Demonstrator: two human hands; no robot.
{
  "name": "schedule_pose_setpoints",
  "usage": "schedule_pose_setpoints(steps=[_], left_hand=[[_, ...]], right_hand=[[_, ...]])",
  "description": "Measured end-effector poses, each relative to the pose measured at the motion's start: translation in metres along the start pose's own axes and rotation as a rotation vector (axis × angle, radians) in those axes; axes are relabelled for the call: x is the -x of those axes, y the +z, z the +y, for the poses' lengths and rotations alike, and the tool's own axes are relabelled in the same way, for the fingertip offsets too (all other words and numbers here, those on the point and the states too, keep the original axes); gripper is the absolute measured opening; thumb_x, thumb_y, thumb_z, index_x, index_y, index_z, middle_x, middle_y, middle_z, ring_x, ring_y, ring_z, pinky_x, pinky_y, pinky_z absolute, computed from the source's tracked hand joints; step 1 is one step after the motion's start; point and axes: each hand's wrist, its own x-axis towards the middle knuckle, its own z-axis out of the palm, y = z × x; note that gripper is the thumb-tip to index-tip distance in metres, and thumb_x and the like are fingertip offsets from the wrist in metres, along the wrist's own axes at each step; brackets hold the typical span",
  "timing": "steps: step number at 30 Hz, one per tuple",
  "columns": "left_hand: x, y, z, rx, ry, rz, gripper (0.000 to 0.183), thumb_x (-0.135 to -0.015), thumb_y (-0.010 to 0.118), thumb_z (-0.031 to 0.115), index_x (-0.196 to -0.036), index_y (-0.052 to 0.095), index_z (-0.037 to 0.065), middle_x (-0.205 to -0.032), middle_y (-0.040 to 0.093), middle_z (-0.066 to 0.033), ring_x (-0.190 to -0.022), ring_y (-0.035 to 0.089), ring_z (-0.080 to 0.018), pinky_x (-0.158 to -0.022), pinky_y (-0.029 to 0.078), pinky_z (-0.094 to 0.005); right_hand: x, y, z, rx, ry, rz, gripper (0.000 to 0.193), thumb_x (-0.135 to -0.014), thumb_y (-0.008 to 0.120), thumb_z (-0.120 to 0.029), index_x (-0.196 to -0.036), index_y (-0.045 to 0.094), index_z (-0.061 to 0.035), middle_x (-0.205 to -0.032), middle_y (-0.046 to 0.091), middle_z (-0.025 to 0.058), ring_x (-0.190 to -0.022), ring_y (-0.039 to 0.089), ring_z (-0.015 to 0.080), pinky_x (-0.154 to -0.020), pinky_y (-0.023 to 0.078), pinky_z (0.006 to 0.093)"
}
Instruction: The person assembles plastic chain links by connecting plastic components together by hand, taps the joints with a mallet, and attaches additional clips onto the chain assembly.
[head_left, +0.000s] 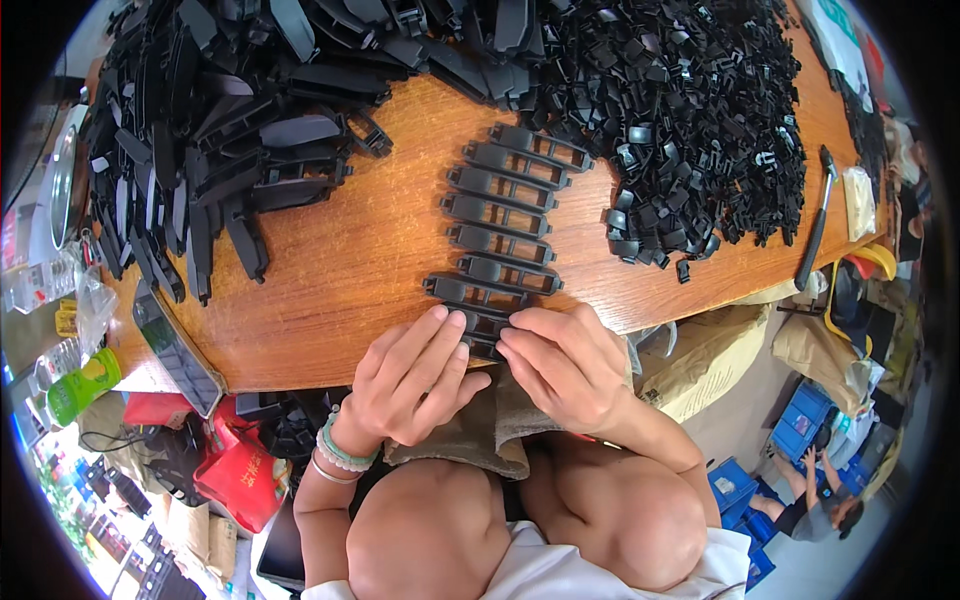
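A column of several long black plastic frame pieces (493,208) lies on the wooden table, set crosswise one behind another. Each has a solid, rounded left end and open slots toward the right. At the near end, by the table's edge, both hands meet on the nearest black plastic frame piece (484,323). My left hand (415,375) grips its left side, fingertips pressed on top. On its right end, my right hand (572,365) pinches with thumb and fingers bent. The fingers hide part of this piece, and whether a small part is also between them cannot be made out.
Larger black plastic pieces (225,150) are heaped at the far left. A pile of small black clips (680,120) covers the far right. A black-handled tool (817,220) lies near the right edge, a phone (178,350) at the left edge. Another person (815,505) is at lower right.
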Motion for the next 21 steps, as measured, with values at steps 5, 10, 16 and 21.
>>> schedule_pose_setpoints(steps=[5, 10, 16, 21], left_hand=[[0.005, 0.001, 0.003, 0.028, -0.015, -0.028, 0.032, -0.089, 0.072, 0.029, -0.103, 0.063, 0.002, -0.111, 0.069, -0.0185, -0.105, 0.066, -0.0351, -0.082, 0.052, -0.0426], [0.006, 0.001, 0.002, -0.018, -0.020, -0.025, 0.026, -0.091, 0.070, 0.025, -0.099, 0.062, 0.002, -0.107, 0.071, -0.0189, -0.101, 0.068, -0.0330, -0.081, 0.052, -0.0394], [0.003, 0.005, 0.004, 0.008, 0.003, -0.012, 0.031, -0.091, 0.070, 0.026, -0.107, 0.059, 0.002, -0.111, 0.069, -0.0196, -0.102, 0.067, -0.0345, -0.079, 0.052, -0.0408], [0.006, 0.003, 0.004, -0.017, -0.013, -0.033, 0.032, -0.090, 0.071, 0.026, -0.107, 0.059, 0.002, -0.112, 0.068, -0.0194, -0.102, 0.067, -0.0343, -0.079, 0.052, -0.0410]], right_hand=[[-0.001, -0.009, -0.001, -0.039, 0.077, 0.012, 0.025, -0.071, 0.078, -0.002, -0.094, 0.070, -0.0002, -0.093, 0.066, 0.0102, -0.068, 0.058, 0.0227, -0.053, 0.045, 0.0310], [0.017, -0.053, 0.039, 0.318, 0.238, 0.247, 0.026, -0.076, 0.073, 0.006, -0.099, 0.068, -0.0048, -0.094, 0.068, 0.0104, -0.082, 0.062, 0.0259, -0.066, 0.049, 0.0320], [0.034, -0.106, 0.093, 0.510, 0.610, 0.381, 0.019, -0.081, 0.071, 0.007, -0.098, 0.067, -0.0005, -0.096, 0.060, 0.0115, -0.086, 0.061, 0.0272, -0.074, 0.050, 0.0346], [0.029, -0.103, 0.093, 0.630, 0.510, 0.292, 0.021, -0.078, 0.073, 0.007, -0.096, 0.066, -0.0021, -0.099, 0.062, 0.0109, -0.094, 0.060, 0.0281, -0.081, 0.049, 0.0364]])
